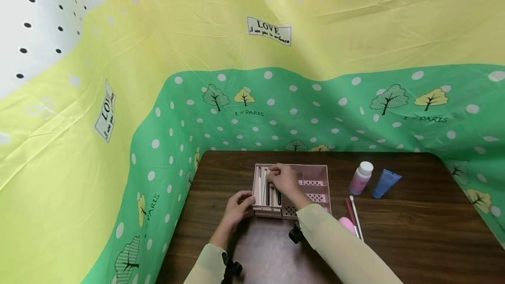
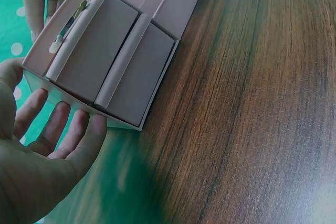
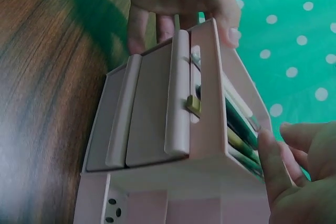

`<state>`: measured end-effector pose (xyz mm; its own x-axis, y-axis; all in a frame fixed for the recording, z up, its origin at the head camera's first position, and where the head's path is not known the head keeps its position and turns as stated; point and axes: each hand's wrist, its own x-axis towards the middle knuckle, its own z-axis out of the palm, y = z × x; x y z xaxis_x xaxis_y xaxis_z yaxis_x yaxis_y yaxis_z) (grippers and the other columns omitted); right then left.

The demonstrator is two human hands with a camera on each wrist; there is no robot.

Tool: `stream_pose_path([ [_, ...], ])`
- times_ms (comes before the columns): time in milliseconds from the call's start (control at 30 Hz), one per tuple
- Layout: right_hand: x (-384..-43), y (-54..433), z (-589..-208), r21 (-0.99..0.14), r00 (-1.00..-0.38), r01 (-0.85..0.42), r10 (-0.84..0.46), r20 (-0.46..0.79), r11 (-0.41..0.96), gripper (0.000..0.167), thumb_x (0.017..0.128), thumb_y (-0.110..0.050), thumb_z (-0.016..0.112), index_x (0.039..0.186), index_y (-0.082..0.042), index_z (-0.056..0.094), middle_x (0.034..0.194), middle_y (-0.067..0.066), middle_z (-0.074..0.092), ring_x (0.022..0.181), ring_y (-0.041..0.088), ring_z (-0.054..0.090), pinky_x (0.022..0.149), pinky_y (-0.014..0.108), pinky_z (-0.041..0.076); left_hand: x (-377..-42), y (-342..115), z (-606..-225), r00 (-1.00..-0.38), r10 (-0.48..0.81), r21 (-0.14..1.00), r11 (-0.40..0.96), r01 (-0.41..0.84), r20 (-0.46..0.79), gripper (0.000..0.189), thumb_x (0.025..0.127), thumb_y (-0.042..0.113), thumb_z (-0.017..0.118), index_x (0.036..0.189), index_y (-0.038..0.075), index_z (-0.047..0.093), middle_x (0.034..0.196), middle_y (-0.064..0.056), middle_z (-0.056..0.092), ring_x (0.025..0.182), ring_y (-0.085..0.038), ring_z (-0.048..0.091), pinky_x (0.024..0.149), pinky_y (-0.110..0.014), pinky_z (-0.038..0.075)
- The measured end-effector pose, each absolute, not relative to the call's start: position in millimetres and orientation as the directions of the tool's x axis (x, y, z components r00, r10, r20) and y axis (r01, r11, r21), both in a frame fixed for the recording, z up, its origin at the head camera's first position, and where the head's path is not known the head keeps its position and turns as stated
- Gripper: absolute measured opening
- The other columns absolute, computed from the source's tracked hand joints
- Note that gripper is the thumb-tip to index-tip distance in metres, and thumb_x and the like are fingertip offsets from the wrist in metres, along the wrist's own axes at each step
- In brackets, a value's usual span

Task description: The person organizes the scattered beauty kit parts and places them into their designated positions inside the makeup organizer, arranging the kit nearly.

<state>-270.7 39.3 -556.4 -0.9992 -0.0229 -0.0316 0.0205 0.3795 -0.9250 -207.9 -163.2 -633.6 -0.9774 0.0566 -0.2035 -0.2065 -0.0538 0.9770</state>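
Observation:
A pink desktop organizer (image 1: 268,208) stands on the table, with small drawers at its front left. Slim makeup brushes and pencils (image 1: 260,185) lie lengthwise in its top left compartment. At the organizer's left front corner, my left hand (image 1: 238,207) grips it, the thumb over the rim and the fingertips (image 2: 97,124) against the side wall. My right hand (image 1: 284,179) reaches over the brush compartment. In the right wrist view, its loosely bent fingers (image 3: 266,142) are at the compartment's edge, beside the brushes, with no item visible between index finger and thumb.
Right of the organizer stand a white-capped pink bottle (image 1: 360,178) and a blue tube (image 1: 386,183). Closer to me lie a red pencil (image 1: 349,209), a pale brush (image 1: 356,216) and a pink makeup sponge (image 1: 347,224), near my right sleeve. A green and yellow curtain (image 1: 276,113) hangs behind the table.

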Motion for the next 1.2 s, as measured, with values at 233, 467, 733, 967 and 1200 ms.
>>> stream_pose_path([
  [233,-272,52,-553,-0.915,-0.999,0.008,-0.025,-0.02,0.403,0.031,0.093,-0.013,0.076,0.122,-0.002,0.072,0.093,0.009,0.074,0.07,0.023,0.072,0.063,0.031,0.06,-207,-162,-631,-0.976,0.053,0.976,-0.042,-0.214,-0.212,0.04,0.097,0.019,0.072,0.129,-0.003,0.062,0.111,-0.006,0.067,0.096,-0.013,0.067,0.086,-0.053,0.061],
  [467,-271,62,-552,-0.93,-0.999,0.005,-0.028,-0.016,0.366,0.033,0.091,-0.009,0.077,0.121,0.001,0.071,0.096,0.013,0.075,0.071,0.028,0.073,0.06,0.031,0.061,-208,-161,-632,-0.973,0.056,0.973,-0.043,-0.226,-0.223,0.042,0.097,0.02,0.072,0.13,-0.003,0.062,0.11,-0.006,0.066,0.096,-0.013,0.067,0.088,-0.053,0.061],
  [733,-262,73,-553,-0.909,-0.998,-0.058,-0.037,0.047,0.413,0.034,0.089,-0.012,0.081,0.121,-0.001,0.073,0.099,0.012,0.075,0.082,0.029,0.071,0.065,0.03,0.06,-208,-162,-635,-0.974,0.042,0.974,-0.051,-0.223,-0.221,0.04,0.095,0.019,0.074,0.127,-0.002,0.064,0.11,-0.007,0.066,0.096,-0.015,0.067,0.083,-0.047,0.063],
  [967,-254,93,-555,-0.903,-0.997,-0.077,-0.026,0.073,0.424,0.031,0.089,-0.013,0.08,0.116,-0.001,0.073,0.101,0.012,0.074,0.089,0.024,0.067,0.07,0.028,0.057,-206,-161,-637,-0.976,0.045,0.977,-0.028,-0.212,-0.211,0.041,0.098,0.019,0.07,0.13,-0.004,0.061,0.112,-0.008,0.066,0.097,-0.014,0.066,0.085,-0.051,0.062],
  [1200,-247,112,-560,-0.893,-0.997,-0.056,0.016,0.07,0.446,0.026,0.09,-0.016,0.08,0.113,-0.006,0.075,0.098,0.008,0.074,0.086,0.019,0.067,0.07,0.027,0.055,-207,-160,-638,-0.978,0.037,0.979,-0.023,-0.204,-0.203,0.04,0.099,0.018,0.069,0.131,-0.004,0.061,0.111,-0.007,0.066,0.096,-0.012,0.065,0.088,-0.057,0.06],
])
